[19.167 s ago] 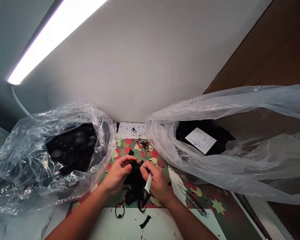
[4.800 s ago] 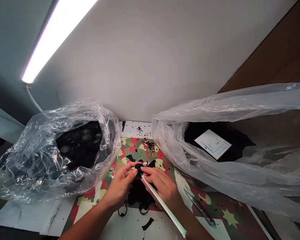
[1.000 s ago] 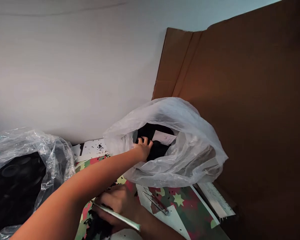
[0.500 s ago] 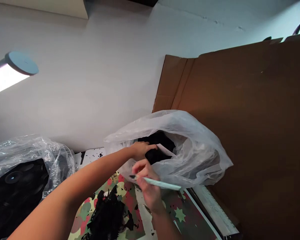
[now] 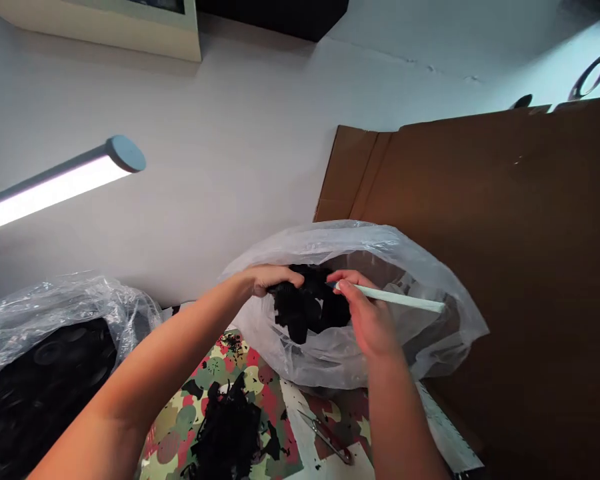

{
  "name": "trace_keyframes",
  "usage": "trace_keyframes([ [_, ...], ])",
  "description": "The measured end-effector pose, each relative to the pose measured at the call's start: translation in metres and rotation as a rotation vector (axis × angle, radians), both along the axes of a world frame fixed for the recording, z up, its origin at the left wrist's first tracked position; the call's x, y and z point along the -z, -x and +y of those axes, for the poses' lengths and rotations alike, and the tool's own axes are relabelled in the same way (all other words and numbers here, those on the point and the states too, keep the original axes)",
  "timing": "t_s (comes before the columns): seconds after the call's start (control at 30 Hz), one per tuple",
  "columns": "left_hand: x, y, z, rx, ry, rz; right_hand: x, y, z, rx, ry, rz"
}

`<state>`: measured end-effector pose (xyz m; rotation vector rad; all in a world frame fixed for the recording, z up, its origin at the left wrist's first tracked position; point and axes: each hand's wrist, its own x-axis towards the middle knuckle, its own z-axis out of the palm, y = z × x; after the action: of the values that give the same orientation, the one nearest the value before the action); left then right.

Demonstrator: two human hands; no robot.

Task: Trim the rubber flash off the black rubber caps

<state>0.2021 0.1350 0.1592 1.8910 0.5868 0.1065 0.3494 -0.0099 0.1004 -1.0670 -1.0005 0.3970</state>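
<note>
Head view shows black pieces (image 5: pixel 300 312), irregular in outline, clumped together.

texts; labels; brands; numbers; signs: none can be read

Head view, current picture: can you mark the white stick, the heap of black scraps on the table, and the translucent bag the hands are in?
White stick (image 5: pixel 399 299): head view, middle of its shaft.
Black scraps (image 5: pixel 229 432): head view, centre of the heap.
Translucent bag (image 5: pixel 320 368): head view, its near wall.
</note>
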Motion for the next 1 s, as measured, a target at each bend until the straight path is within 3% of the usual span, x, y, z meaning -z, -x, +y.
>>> trace_keyframes([
  [0.07, 0.001, 0.028, -0.020, -0.050, 0.069, -0.035, -0.003, 0.013, -0.018, -0.118, 0.054, -0.201],
  [0.13, 0.006, 0.066, -0.038, -0.129, 0.164, -0.125, 0.006, 0.035, -0.034, -0.195, 0.071, -0.360],
  [0.2, 0.015, 0.106, -0.053, -0.204, 0.165, -0.189, 0.026, 0.063, -0.040, -0.131, -0.028, -0.446],
  [0.3, 0.038, 0.155, -0.071, -0.431, -0.212, -0.002, 0.070, 0.099, -0.029, 0.049, -0.089, -0.680],
  [0.37, 0.058, 0.171, -0.079, -0.554, -0.442, 0.209, 0.098, 0.107, -0.009, 0.103, -0.129, -0.917],
  [0.5, 0.102, 0.167, -0.083, -0.611, -0.608, 0.385, 0.135, 0.078, 0.047, 0.115, -0.085, -1.016],
  [0.67, 0.139, 0.139, -0.064, -0.564, -0.751, 0.414, 0.138, 0.020, 0.093, 0.246, -0.029, -1.063],
  [0.83, 0.157, 0.131, -0.054, -0.472, -0.807, 0.294, 0.139, 0.010, 0.094, 0.305, -0.033, -1.098],
  [1.0, 0.173, 0.160, -0.071, -0.476, -0.814, 0.164, 0.140, 0.026, 0.079, 0.294, -0.088, -1.059],
])
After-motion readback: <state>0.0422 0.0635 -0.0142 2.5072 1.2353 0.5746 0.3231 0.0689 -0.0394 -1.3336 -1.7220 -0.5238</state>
